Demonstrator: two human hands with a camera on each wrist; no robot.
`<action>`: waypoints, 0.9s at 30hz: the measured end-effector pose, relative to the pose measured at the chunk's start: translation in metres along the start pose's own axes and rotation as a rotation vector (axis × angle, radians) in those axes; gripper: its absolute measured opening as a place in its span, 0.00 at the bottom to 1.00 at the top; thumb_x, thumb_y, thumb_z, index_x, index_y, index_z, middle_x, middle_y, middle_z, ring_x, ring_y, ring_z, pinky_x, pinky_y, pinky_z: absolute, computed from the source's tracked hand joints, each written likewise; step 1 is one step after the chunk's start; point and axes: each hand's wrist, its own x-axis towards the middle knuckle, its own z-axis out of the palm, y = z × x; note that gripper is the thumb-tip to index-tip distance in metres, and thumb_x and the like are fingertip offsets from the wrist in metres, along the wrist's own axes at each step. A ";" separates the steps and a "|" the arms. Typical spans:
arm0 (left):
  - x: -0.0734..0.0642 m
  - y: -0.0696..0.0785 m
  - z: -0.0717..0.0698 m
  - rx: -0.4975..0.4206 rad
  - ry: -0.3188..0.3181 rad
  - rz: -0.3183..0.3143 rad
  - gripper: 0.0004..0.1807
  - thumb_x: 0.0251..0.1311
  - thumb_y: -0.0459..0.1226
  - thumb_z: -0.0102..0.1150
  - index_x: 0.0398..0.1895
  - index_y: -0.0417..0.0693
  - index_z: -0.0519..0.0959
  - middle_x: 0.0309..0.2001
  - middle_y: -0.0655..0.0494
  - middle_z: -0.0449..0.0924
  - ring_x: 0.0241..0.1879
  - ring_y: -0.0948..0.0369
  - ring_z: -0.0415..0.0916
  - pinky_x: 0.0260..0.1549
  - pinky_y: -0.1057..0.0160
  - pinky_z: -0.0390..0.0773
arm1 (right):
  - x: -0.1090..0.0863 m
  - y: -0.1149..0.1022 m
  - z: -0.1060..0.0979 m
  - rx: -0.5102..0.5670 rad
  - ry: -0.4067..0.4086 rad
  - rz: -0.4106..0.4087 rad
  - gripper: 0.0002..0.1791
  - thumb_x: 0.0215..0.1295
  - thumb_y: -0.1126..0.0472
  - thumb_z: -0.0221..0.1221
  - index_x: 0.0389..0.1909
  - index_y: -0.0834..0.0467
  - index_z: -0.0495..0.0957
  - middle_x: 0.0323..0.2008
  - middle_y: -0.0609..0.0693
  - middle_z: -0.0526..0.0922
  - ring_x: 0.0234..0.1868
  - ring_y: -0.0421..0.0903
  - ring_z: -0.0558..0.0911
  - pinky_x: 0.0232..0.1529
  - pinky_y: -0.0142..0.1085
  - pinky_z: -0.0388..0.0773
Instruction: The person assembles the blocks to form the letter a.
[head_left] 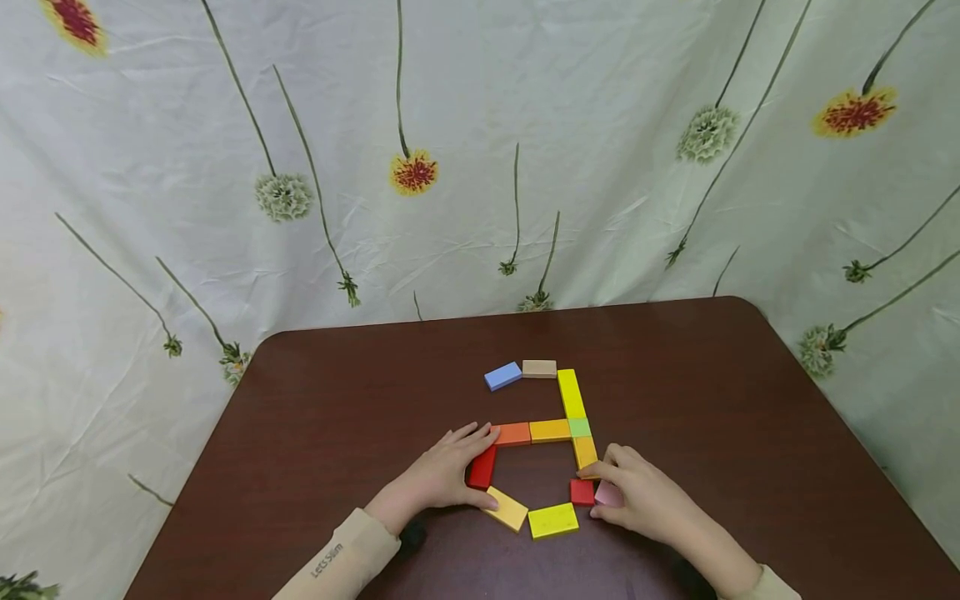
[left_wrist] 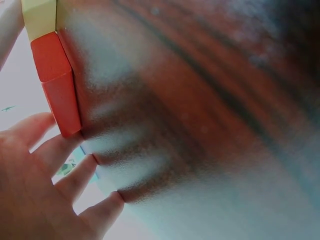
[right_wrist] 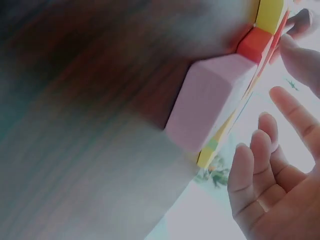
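My left hand [head_left: 448,471] spreads its fingers over the left side of a ring of coloured blocks. Its fingertips reach the red block [head_left: 482,468] and the end of the orange block [head_left: 513,434]; the thumb lies at the pale yellow block [head_left: 507,509]. In the left wrist view the red block [left_wrist: 56,82] stands beside the fingers. At the lower right, my right hand [head_left: 648,496] is around a pink block [head_left: 608,495], beside a small red block [head_left: 581,492]. The right wrist view shows its fingers apart from the pink block [right_wrist: 207,100], thumb near the red one.
A bright yellow block [head_left: 553,521] lies at the near side. An amber block [head_left: 551,431], a green block [head_left: 580,427] and a long yellow block [head_left: 572,393] continue the shape. Farther back lie tan [head_left: 539,368] and blue [head_left: 503,376] blocks. A flowered cloth [head_left: 465,108] hangs behind the table [head_left: 337,392].
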 end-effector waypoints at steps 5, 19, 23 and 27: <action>0.000 0.000 0.000 0.004 0.001 -0.001 0.56 0.47 0.60 0.72 0.77 0.51 0.58 0.77 0.50 0.55 0.77 0.45 0.48 0.72 0.39 0.51 | 0.006 -0.004 0.005 -0.049 -0.025 -0.042 0.23 0.49 0.55 0.75 0.49 0.47 0.85 0.31 0.40 0.65 0.35 0.38 0.65 0.30 0.26 0.63; 0.000 0.000 -0.001 0.000 -0.001 0.002 0.56 0.47 0.60 0.72 0.77 0.51 0.57 0.77 0.49 0.55 0.77 0.45 0.48 0.73 0.39 0.51 | 0.013 -0.005 0.008 -0.054 -0.017 -0.077 0.20 0.48 0.58 0.76 0.45 0.50 0.87 0.29 0.41 0.65 0.33 0.37 0.64 0.30 0.26 0.62; 0.000 0.000 -0.001 -0.004 -0.001 0.004 0.56 0.47 0.60 0.72 0.77 0.51 0.57 0.77 0.49 0.55 0.77 0.45 0.48 0.73 0.39 0.51 | 0.013 -0.006 0.008 -0.049 -0.017 -0.072 0.20 0.47 0.59 0.76 0.45 0.50 0.87 0.29 0.41 0.65 0.33 0.37 0.65 0.30 0.26 0.62; 0.000 0.000 -0.001 -0.005 0.001 0.006 0.56 0.47 0.60 0.72 0.77 0.51 0.58 0.77 0.49 0.55 0.77 0.45 0.48 0.72 0.39 0.51 | 0.012 -0.005 0.008 -0.048 -0.009 -0.082 0.20 0.47 0.59 0.76 0.44 0.50 0.87 0.29 0.40 0.66 0.33 0.37 0.65 0.29 0.26 0.62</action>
